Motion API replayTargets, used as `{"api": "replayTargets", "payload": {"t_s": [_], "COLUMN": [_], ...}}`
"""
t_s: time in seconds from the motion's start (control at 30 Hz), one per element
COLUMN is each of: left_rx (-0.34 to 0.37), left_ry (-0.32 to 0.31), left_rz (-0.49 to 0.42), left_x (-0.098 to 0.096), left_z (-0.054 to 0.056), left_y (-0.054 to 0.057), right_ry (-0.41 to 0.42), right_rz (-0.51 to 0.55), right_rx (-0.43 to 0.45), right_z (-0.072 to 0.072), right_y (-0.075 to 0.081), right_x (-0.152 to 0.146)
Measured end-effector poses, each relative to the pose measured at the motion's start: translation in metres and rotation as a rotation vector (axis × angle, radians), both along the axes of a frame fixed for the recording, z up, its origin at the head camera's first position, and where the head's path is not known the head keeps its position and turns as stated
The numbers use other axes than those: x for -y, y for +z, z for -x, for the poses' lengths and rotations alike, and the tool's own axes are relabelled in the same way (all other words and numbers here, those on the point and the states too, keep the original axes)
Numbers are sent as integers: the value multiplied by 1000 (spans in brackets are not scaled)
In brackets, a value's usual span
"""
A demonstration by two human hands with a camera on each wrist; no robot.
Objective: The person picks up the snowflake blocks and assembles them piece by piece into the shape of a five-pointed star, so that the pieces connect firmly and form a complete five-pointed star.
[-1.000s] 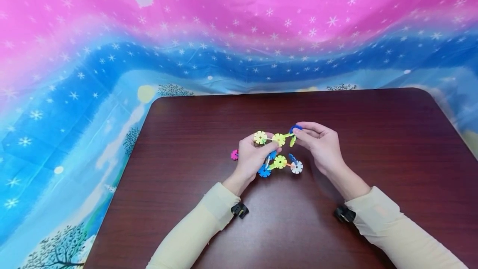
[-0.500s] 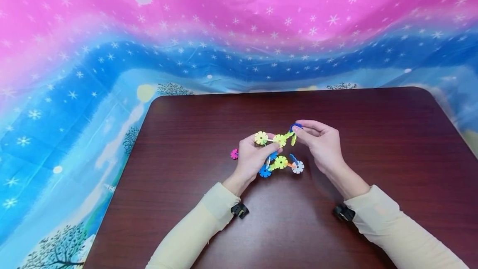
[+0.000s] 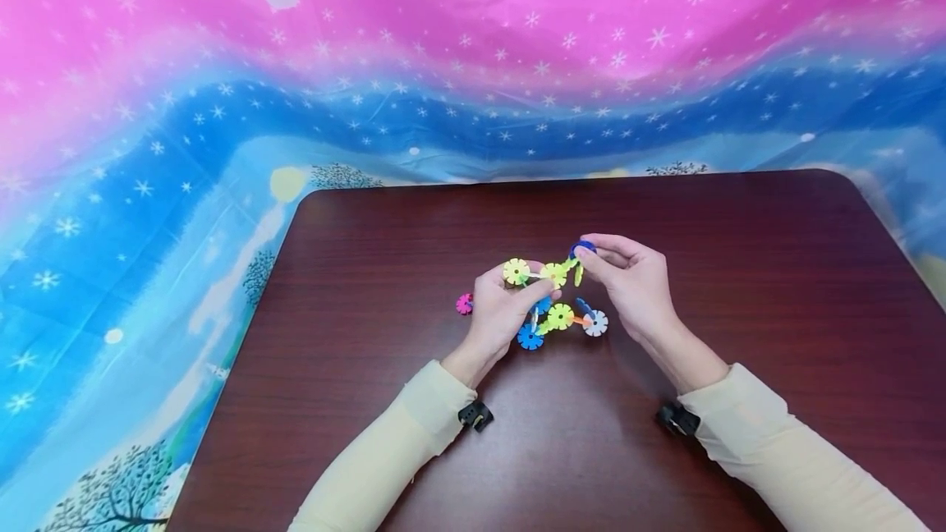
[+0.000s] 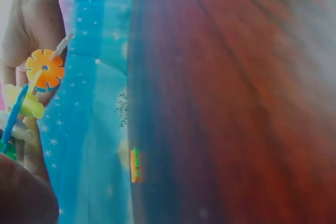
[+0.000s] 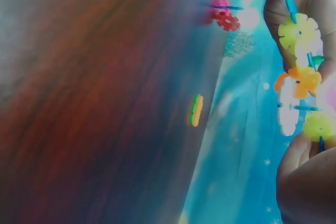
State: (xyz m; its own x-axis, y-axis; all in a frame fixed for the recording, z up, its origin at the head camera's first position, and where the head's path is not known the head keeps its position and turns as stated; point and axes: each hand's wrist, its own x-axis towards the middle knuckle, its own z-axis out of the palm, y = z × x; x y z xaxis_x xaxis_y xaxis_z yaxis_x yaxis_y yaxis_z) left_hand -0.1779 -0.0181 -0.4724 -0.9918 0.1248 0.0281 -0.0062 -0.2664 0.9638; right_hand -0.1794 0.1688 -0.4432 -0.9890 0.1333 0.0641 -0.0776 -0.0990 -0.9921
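Observation:
In the head view my left hand grips a chain of interlocking plastic snowflake discs, thumb on a yellow one. Part of the chain is hidden behind this hand. To the right, my right hand pinches a dark blue disc between thumb and fingers, right at the yellow-green end of the chain. Lower in the same structure are a blue disc, a yellow-green disc and a white disc. An orange disc of it shows in the left wrist view.
A pink disc shows on the dark wood table, left of my left hand. The right wrist view has a red disc with it, and an orange and green disc pair. A printed cloth hangs behind.
The lower discs have swung slightly to the right and up. My right hand has risen a little with the dark blue disc; both grips stay the same.

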Motion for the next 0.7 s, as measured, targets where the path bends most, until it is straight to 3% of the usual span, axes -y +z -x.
{"api": "replayTargets", "payload": {"t_s": [0.23,0.37,0.53,0.7], "left_rx": [116,158,177,169], "left_ry": [-29,-10,53,140], "left_rz": [-16,-88,-153,-125], "left_x": [9,19,32,44], "left_z": [4,8,14,20], "left_y": [5,8,15,22], "right_ry": [126,181,272,371], "right_rz": [46,-57,-415,-814], "right_rx": [46,96,164,109], "right_z": [9,20,44,62], "right_y": [4,2,-17,-36], "right_x": [-6,-11,-17,-17]}}
